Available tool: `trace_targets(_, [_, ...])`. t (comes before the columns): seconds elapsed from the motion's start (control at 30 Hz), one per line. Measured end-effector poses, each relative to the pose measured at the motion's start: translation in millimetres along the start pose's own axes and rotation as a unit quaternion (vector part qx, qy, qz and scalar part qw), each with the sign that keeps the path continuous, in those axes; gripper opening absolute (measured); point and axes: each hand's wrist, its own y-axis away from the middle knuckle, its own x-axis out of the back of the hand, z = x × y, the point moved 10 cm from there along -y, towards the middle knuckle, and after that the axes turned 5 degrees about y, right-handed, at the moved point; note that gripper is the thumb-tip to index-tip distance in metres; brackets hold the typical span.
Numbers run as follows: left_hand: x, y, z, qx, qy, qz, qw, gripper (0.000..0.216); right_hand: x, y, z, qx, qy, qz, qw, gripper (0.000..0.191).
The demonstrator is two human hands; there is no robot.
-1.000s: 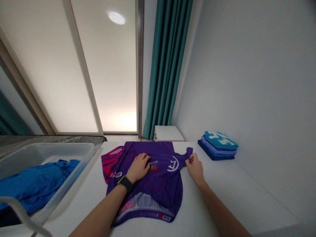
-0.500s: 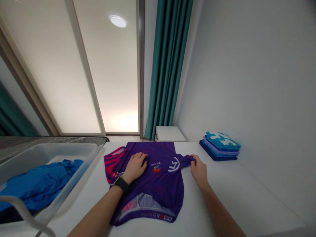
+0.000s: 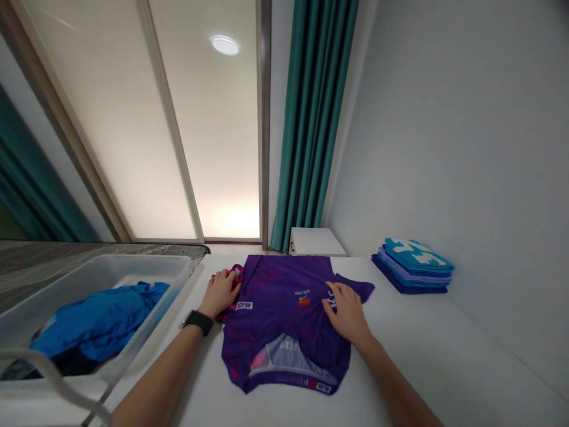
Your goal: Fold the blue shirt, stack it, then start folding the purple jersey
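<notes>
Purple shirt (image 3: 275, 317) lies spread on the white table (image 3: 195, 391), near edge toward the wearer. Left hand (image 3: 221, 293) rests on the pink-marked sleeve (image 3: 237, 271), fingers bent; whether it pinches cloth, cannot tell. Right hand (image 3: 347, 311) half spread on the shirt, thumb apart, gripping nothing, partly covering a white logo (image 3: 331, 298). White patch (image 3: 244, 305) by the left sleeve seems to read "BIG" (the chest's small lettering (image 3: 301, 292) is illegible).
</notes>
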Motion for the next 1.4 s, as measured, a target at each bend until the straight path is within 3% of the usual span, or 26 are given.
trace_targets(0.1, [8, 2, 10, -0.020, -0.009, 0.013, 1.000, 0.020, -16, 5, -12, 0.022, 0.015, -0.050, 0.998, 0.047])
trace_targets(0.27, [26, 5, 0, 0.020, -0.002, 0.027, 0.999, 0.026, -15, 2, 23, -0.019, 0.042, -0.082, 0.996, 0.041])
trace_targets(0.4, [36, 8, -11, 0.048, -0.006, 0.035, 0.998, 0.027, 9, -7, 47, -0.049, 0.016, -0.025, 0.998, 0.042])
trace_targets(0.53, [51, 23, 21, -0.003, 0.004, 0.082, 0.997, 0.026, 24, -10, 44, -0.069, 0.047, -0.001, 0.997, 0.039])
trace_targets(0.57, [50, 30, 38, -0.032, 0.018, 0.069, 0.997, 0.027, 27, -9, 36, -0.065, 0.054, -0.003, 0.996, 0.038])
trace_targets(0.63, [38, 49, 83, -0.132, 0.070, -0.033, 0.988, 0.031, 32, -5, 10, -0.029, 0.043, -0.014, 0.999, 0.037])
trace_targets(0.7, [35, 76, 124, -0.213, 0.102, -0.106, 0.966, 0.029, 34, 5, -34, 0.071, -0.042, -0.060, 0.995, 0.035])
trace_targets(0.77, [30, 111, 158, -0.292, 0.158, -0.217, 0.918, 0.032, 35, 26, -80, 0.178, -0.160, -0.151, 0.959, 0.038])
trace_targets(0.8, [34, 125, 169, -0.324, 0.172, -0.241, 0.899, 0.034, 36, 39, -97, 0.213, -0.190, -0.193, 0.939, 0.039])
trace_targets(0.9, [49, 148, 176, -0.378, 0.163, -0.237, 0.880, 0.032, 45, 68, -116, 0.261, -0.192, -0.262, 0.909, 0.039])
trace_targets(1.03, [47, 152, 153, -0.360, 0.127, -0.272, 0.883, 0.026, 52, 77, -96, 0.275, -0.063, -0.261, 0.923, 0.022])
trace_targets(1.1, [46, 148, 143, -0.362, 0.081, -0.257, 0.893, 0.025, 53, 73, -86, 0.289, 0.005, -0.246, 0.925, 0.017])
trace_targets(1.23, [60, 122, 137, -0.387, -0.012, -0.150, 0.910, 0.015, 47, 48, -77, 0.301, 0.094, -0.243, 0.917, 0.019])
trace_targets(1.33, [95, 85, 137, -0.395, 0.007, -0.051, 0.917, 0.005, 61, -3, -74, 0.290, 0.119, -0.193, 0.930, 0.013])
trace_targets(1.4, [137, 52, 128, -0.365, 0.071, 0.067, 0.926, 0.010, 97, -51, -70, 0.265, 0.084, -0.068, 0.958, 0.009])
